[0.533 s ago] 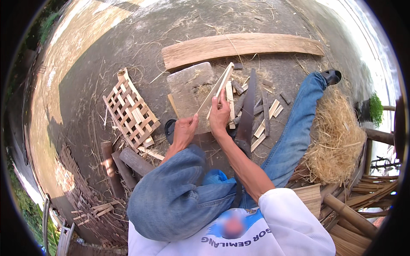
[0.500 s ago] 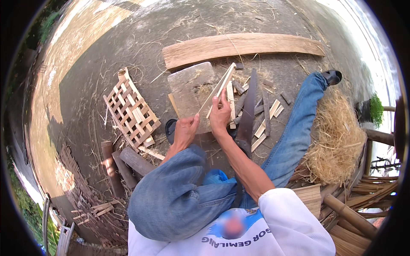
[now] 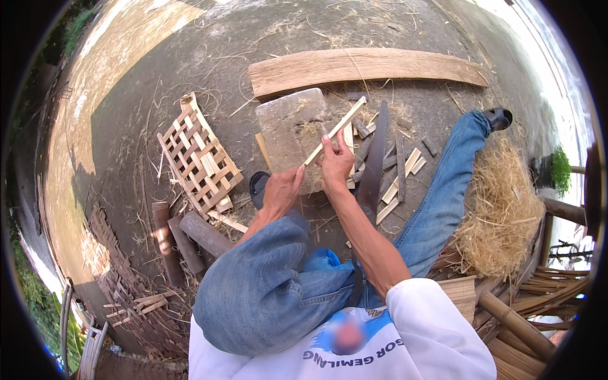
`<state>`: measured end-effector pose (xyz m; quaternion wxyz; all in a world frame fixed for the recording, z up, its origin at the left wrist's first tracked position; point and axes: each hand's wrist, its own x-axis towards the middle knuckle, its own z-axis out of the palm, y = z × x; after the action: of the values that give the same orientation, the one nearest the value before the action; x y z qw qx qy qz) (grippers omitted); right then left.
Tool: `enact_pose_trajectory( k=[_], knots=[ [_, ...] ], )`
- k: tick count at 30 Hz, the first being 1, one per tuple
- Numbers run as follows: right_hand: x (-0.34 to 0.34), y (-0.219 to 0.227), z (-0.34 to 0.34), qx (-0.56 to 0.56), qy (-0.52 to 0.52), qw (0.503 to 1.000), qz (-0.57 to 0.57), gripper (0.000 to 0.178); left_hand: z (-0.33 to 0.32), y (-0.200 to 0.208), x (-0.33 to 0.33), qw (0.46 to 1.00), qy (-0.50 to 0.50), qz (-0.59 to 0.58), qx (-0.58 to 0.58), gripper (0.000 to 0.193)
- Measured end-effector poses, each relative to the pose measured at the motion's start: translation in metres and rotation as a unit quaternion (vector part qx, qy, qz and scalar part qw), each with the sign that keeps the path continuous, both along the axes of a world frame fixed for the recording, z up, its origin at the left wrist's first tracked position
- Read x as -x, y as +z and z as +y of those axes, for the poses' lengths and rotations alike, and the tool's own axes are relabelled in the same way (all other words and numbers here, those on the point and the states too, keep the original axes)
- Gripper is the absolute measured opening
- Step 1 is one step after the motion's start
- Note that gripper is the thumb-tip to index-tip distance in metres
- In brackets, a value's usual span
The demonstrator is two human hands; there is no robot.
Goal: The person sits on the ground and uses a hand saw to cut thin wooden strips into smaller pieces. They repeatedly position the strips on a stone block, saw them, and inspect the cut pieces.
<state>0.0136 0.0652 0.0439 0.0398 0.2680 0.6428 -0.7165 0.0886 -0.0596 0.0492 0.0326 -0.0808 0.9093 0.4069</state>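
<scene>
Landmark: the grey stone slab (image 3: 278,120), lying between the person's feet; all places below are given from it.
Strip: a narrow pale strip (image 3: 345,123), held in the air, its near end over the slab's near right part and its far end past the slab's right edge.
Long axis: oblique, climbing from the slab's near part toward the far right.
Left hand: at the slab's near left corner, the left hand (image 3: 283,189) is closed, pinching the strip's near end.
Right hand: beside the slab's near right edge, the right hand (image 3: 337,163) pinches the strip partway along with its fingertips.
Strip from grip: most of its visible length extends beyond the right hand's fingertips, away from the body; the left hand is nearer the close end, the right nearer the far end.
Saw: right of the slab, the dark saw blade (image 3: 378,145) stands just beyond the right hand.
Lattice: the woven panel (image 3: 206,158) lies left of the slab, clear of both hands.
</scene>
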Motion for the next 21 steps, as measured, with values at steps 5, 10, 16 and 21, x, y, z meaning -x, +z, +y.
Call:
enact_pose_trajectory(
  k=[5,10,16,21],
  knots=[
    [0.0004,-0.0001,0.0013,-0.01,-0.015,1.0,-0.001,0.06,0.0027,0.0033,0.0018,1.0,-0.018,0.003,0.019,0.044],
    [-0.0021,0.0017,-0.005,0.006,-0.019,1.0,-0.012,0.061,-0.002,0.0009,-0.0011,0.997,-0.01,0.013,0.075,0.047],
    [-0.0035,-0.0017,-0.0057,-0.005,-0.035,0.999,-0.015,0.062,0.0013,0.0064,0.0009,0.996,0.0,-0.006,0.084,0.049],
    [-0.0059,-0.0024,-0.0068,-0.018,-0.025,0.999,-0.015,0.063,0.0008,0.0042,-0.0001,0.997,0.041,-0.043,0.052,0.05]
  ],
)
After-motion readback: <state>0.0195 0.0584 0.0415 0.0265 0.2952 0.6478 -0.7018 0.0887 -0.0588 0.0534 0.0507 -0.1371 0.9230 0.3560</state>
